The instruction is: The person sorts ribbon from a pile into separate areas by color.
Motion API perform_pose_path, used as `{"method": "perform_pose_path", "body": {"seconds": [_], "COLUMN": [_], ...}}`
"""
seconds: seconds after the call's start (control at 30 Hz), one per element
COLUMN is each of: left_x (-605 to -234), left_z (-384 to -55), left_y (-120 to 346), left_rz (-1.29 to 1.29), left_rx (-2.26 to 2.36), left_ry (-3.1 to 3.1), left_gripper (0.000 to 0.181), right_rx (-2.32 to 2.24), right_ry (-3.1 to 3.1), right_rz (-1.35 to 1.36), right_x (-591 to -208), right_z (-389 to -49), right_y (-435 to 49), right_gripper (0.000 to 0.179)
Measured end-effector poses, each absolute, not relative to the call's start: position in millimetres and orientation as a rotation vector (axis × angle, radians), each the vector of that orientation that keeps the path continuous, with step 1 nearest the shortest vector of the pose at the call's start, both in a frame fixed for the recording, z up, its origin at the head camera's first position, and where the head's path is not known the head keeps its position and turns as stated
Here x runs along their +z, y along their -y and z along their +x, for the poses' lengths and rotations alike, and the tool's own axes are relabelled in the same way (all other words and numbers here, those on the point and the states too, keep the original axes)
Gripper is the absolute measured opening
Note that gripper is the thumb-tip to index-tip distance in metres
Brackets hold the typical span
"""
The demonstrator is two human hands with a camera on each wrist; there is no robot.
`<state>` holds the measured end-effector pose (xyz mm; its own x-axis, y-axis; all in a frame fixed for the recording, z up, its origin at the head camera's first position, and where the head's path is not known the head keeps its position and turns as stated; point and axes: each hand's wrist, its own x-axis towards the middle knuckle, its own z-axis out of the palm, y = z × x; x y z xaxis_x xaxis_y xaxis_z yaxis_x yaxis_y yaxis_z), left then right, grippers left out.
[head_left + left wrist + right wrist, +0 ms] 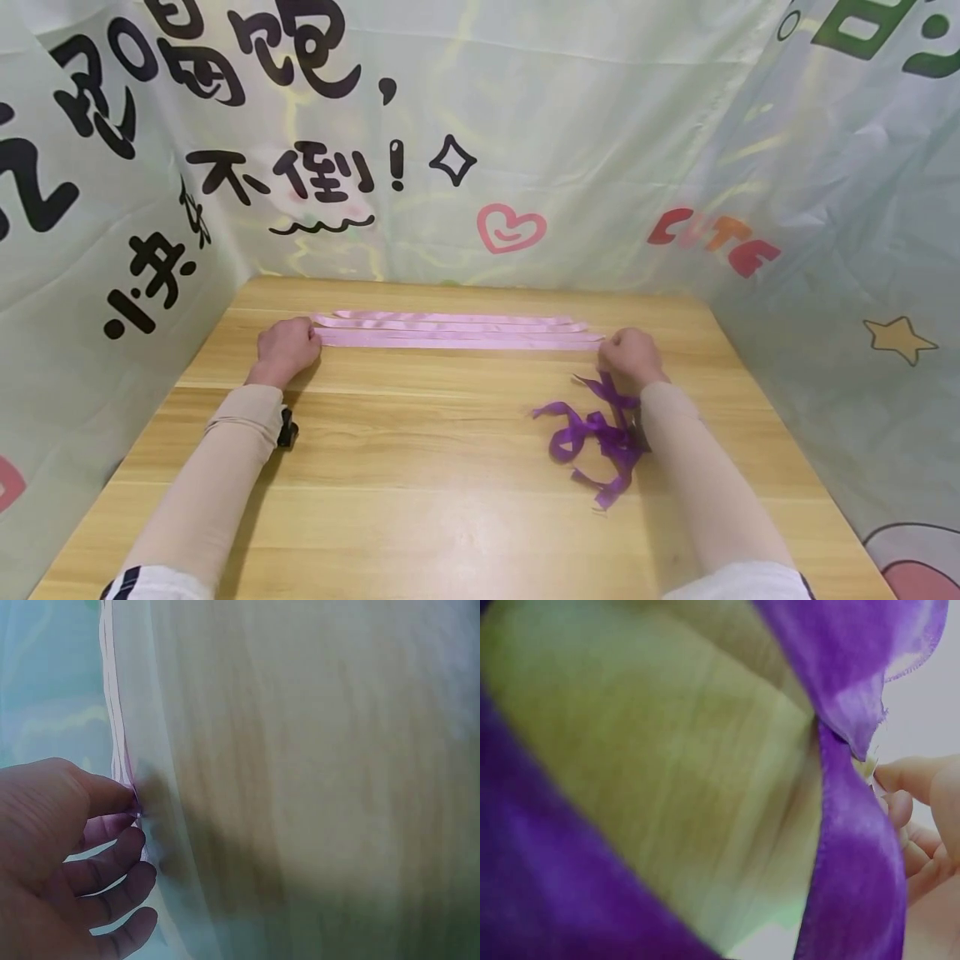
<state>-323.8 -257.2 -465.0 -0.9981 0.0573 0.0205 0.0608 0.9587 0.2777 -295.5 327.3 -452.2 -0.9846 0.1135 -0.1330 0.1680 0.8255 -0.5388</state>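
Observation:
Several pink ribbon strips (450, 317) lie side by side across the far part of the table. My left hand (287, 346) is at the left end of the nearest pink ribbon (457, 343). In the left wrist view, thumb and forefinger pinch that end, while the other fingers (131, 889) curl loosely below. At the opposite end, my right hand (633, 354) pinches the ribbon's tip between thumb and finger. A tangled purple ribbon (618, 442) lies beside the right wrist. Close to the right wrist camera, purple loops (859, 862) cover part of the view.
The wooden table (420, 508) extends from my forearms to a printed cloth backdrop (600, 150), which rises along the back and both sides. A small black device (287, 429) sits on the left wrist.

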Motion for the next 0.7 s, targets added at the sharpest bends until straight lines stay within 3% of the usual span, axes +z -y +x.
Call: {"method": "perform_pose_path", "body": {"seconds": [0.47, 0.7], "left_x": [-468.1, -465.2], "left_z": [-323.5, -320.0], "left_y": [256.9, 255.8], "left_rz": [-0.028, -0.013], "left_rx": [-0.464, -0.477], "left_ry": [3.073, 3.036], "left_gripper": [0.02, 0.046], "right_rx": [-0.874, -0.907], "right_ry": [-2.919, -2.927], "right_rz": [0.264, 0.274], "right_x": [-455.1, -456.7], "right_z": [-298.1, -300.8], "right_y": [-327.2, -332.0], "right_gripper": [0.029, 0.036]}}
